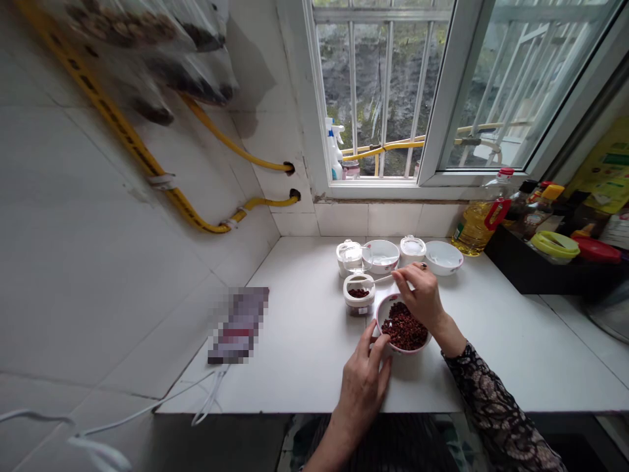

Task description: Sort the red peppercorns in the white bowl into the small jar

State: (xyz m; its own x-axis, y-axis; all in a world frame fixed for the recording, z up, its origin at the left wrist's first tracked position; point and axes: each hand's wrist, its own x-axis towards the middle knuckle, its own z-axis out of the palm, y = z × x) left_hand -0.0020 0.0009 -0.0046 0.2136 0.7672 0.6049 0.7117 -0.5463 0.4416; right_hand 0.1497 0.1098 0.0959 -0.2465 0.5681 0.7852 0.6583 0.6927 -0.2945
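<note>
Right hand [419, 294]: fingers pinching handle of white spoon [382, 280], far end over mouth of small jar [359, 307]. Left hand [362, 375]: fingers gripping near-left rim of bowl [387, 304] holding dark red grains [407, 333]. Jar just beside bowl, similar contents. Step, apparently: spooning between both; next move calls for level spoon, steady bowl. Behind: rear bowls [445, 259], rear jars [412, 248].

A black lace sleeve [491, 396] with paler flowers ends at the wrist [453, 337] of the right hand [420, 295]; the left hand [364, 377] and forearm [339, 429] are bare. Dark clothing [407, 446] bears fine vertical lines.
</note>
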